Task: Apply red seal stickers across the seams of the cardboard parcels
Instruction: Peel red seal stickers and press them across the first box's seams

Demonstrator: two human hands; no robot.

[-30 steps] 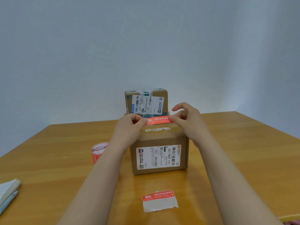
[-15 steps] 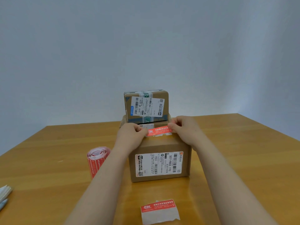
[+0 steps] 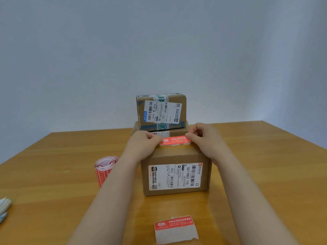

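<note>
At the centre of the frame, the left hand [image 3: 143,145] and right hand [image 3: 203,138] each pinch one end of a red seal sticker [image 3: 175,140], stretched flat over the top of the near cardboard parcel [image 3: 177,175] on the tabletop [image 3: 265,174]. Behind it stand two stacked parcels [image 3: 161,112]. A sticker roll [image 3: 104,169] stands at left, and a loose sticker [image 3: 175,228] lies at the bottom centre.

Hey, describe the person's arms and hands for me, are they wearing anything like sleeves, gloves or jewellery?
Both forearms are bare right up to the bottom edge of the picture, with no sleeves in view. The left hand and right hand have no gloves, and no rings, watch or bracelets show on the fingers or wrists. No markings are visible on either arm.
</note>
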